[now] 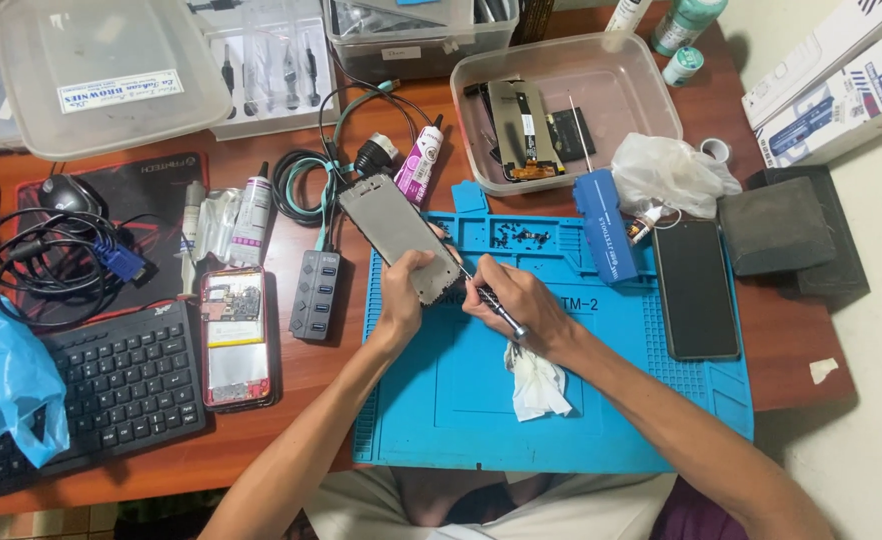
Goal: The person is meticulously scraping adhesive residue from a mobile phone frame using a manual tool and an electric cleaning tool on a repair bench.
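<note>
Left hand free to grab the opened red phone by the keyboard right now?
Probably not as is: the left hand grips the grey phone frame. The path to the opened red phone looks unobstructed across bare table, but it would need to put the frame down first.

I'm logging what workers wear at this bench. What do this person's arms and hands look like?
Both forearms are bare, with no sleeves in view. The left hand and right hand wear no gloves, and no watch, ring or wristband shows on either.
</note>
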